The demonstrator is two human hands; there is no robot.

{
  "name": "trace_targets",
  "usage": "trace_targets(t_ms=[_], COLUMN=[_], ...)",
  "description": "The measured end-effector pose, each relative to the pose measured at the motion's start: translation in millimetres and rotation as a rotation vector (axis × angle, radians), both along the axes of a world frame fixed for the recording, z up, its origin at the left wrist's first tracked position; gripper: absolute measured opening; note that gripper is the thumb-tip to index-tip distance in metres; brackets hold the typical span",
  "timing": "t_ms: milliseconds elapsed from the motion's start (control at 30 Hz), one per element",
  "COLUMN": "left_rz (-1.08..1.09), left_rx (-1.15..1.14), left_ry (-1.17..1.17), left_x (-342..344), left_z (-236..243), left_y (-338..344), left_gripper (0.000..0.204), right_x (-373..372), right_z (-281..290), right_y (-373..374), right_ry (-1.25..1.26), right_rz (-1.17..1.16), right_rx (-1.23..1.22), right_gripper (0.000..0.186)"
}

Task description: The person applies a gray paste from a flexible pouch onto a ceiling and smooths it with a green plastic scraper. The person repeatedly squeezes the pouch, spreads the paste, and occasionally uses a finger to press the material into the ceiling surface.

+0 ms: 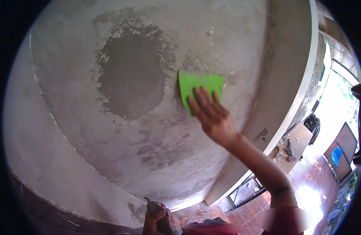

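My right hand (213, 117) is raised against the plastered wall (212, 43), its fingers spread along a bright green plastic putty spreader (186, 84). The spreader's wide edge points upward and lies flat to the wall, just right of a large dark grey damp-looking patch (131, 76). Any grip by my right thumb is hidden behind the hand. Low in the view, my left hand (151, 221) is closed around a grey, plaster-smeared bundle (164, 221) that looks like a crumpled bag. What the bundle contains cannot be seen.
A pale projecting edge (305, 78) bounds the wall on the right. Beyond it stand a table (302, 137) littered with dark scraps, a leaning board (345, 137) and a blue object (336, 156). Reddish tiles (313, 176) cover the floor, lit by bright daylight.
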State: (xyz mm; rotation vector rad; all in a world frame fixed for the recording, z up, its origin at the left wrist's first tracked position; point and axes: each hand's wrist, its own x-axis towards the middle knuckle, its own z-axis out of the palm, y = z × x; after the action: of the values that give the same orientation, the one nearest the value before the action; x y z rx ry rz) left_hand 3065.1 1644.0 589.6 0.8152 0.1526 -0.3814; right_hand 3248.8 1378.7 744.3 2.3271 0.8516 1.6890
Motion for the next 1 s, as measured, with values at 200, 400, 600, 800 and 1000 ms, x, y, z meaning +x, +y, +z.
trace_targets(t_ms=[200, 400, 600, 800, 1000], left_rz=[-0.010, -0.011, -0.062, -0.071, 0.021], left_rx=[0.039, 0.077, 0.062, 0.113, 0.075], left_ry=[-0.034, -0.120, -0.199, -0.070, -0.060], left_x=[-2.6, -7.3, 4.3, 10.6, 3.2], left_z=[0.0, 3.0, -25.9, -45.0, -38.5], left_y=[-13.7, -16.6, -8.4, -2.8, -13.5], left_gripper=[0.033, 0.032, 0.024, 0.022, 0.026], right_x=[-33.1, -78.8, -38.8, 6.9, -8.9], right_z=[-58.0, -35.1, 50.2, 0.4, -74.4], right_y=[9.4, 2.6, -39.1, -14.0, 22.0], right_ry=[0.248, 0.242, -0.099, -0.028, 0.175], right_rz=[0.065, 0.170, 0.106, -0.001, 0.078], right_rx=[-0.059, 0.023, 0.362, 0.206, 0.173], right_gripper=[0.053, 0.046, 0.054, 0.066, 0.065])
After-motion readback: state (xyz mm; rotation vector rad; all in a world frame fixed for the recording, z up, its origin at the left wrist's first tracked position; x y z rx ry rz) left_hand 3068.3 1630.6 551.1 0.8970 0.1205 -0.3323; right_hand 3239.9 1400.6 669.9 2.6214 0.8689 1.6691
